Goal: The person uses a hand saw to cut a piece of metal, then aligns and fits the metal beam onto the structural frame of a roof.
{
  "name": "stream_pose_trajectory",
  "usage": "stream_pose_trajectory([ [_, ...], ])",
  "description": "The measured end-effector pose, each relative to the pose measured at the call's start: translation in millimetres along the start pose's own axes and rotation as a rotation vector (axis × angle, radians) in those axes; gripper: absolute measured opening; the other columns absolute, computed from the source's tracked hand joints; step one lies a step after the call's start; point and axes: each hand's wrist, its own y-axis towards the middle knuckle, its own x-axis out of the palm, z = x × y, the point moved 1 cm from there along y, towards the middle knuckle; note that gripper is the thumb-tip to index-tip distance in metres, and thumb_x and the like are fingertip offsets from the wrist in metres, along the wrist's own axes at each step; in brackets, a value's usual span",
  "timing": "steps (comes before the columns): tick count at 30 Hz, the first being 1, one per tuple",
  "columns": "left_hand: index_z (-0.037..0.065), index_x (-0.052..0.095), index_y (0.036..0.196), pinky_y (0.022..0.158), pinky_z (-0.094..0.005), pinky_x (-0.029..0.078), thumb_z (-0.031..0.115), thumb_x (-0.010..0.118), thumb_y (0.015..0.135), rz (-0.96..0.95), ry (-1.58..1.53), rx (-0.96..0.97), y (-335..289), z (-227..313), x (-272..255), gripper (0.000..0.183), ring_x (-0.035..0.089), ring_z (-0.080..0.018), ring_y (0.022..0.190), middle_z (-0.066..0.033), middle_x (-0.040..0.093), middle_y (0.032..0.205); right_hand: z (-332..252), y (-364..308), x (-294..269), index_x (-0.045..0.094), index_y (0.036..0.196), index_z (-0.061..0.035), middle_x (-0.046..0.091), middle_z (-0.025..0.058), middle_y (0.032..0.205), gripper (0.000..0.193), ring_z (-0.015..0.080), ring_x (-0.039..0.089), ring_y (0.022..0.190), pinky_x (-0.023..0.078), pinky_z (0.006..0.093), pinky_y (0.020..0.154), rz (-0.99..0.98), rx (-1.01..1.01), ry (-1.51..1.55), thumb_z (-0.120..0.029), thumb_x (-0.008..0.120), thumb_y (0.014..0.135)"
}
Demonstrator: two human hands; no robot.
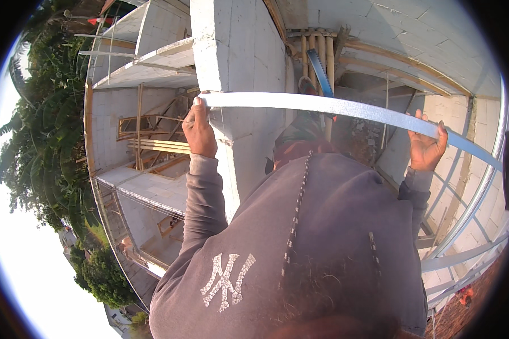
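A long silver metal strip (322,105) stretches across in front of me, bowed by the fisheye view. My left hand (201,131) is closed on its left end, thumb up against the face, beside the top of a white block wall (232,56). Farther right, my right hand (426,146) grips the same strip from below, with fingertips showing above its upper edge. Past my right hand the strip runs on toward the right rim. Behind the strip, a saw with a blue toothed blade (320,72) stands tilted near my legs; its lower part is hidden.
Upright bamboo poles (321,53) stand close together below me. Curved metal framing (464,260) lies along the right side. On the left, lower unfinished rooms show timber frames (147,127) and bamboo poles (164,147), with trees (51,141) beyond.
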Motion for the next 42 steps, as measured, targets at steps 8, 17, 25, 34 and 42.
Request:
stream_pose_trajectory([
  [8,-0.01,0.07,0.129,0.115,-0.0352,0.046,0.037,0.057,0.113,-0.003,-0.067,-0.032,4.0,-0.1,1.4,0.051,0.063,-0.0181,0.12,-0.0137,0.072,0.124,0.3,-3.4,7.4,0.045,0.133,-0.0078,0.033,0.0248,0.147,0.058,0.0487,0.041,0.146,0.032,0.0789,0.119,0.015,-0.029,0.006,-0.021,0.081,0.09],
  [17,-0.012,0.065,0.131,0.113,-0.0366,0.046,0.035,0.058,0.113,-0.059,-0.188,-0.077,5.0,-2.1,-3.9,0.051,0.062,-0.0213,0.122,-0.0155,0.068,0.13,-1.9,-6.0,5.6,0.008,0.161,-0.0035,0.011,0.0294,0.166,0.102,0.0494,0.036,0.15,0.037,0.0783,0.116,-0.045,-0.017,-0.047,-0.021,0.08,0.091],
  [25,-0.009,0.058,0.139,0.115,-0.0421,0.044,0.035,0.053,0.114,-0.094,-0.149,-0.084,5.1,0.6,-10.4,0.051,0.059,-0.0267,0.129,-0.0165,0.062,0.139,2.1,-7.3,9.1,0.018,0.16,-0.0025,0.017,0.0297,0.167,0.094,0.0522,0.036,0.151,0.036,0.0749,0.118,-0.018,-0.011,0.004,-0.02,0.081,0.092],
  [34,-0.01,0.053,0.143,0.117,-0.0452,0.043,0.038,0.054,0.113,-0.2,-0.164,-0.116,10.0,0.1,-17.3,0.056,0.057,-0.0309,0.132,-0.0199,0.06,0.142,6.3,6.6,-5.0,0.049,0.137,-0.0031,0.046,0.0234,0.143,0.062,0.0471,0.047,0.143,0.04,0.0684,0.117,-0.062,-0.018,0.07,-0.024,0.084,0.091],
  [42,-0.007,0.045,0.149,0.117,-0.0444,0.045,0.035,0.055,0.113,-0.204,-0.175,-0.119,19.3,-7.6,-23.1,0.057,0.057,-0.0313,0.133,-0.018,0.056,0.145,31.1,-5.8,-14.6,0.043,0.157,-0.0139,0.06,0.0129,0.132,0.069,0.0307,0.065,0.123,0.062,0.0501,0.099,-0.281,-0.542,-0.503,0.007,0.068,0.097],
])
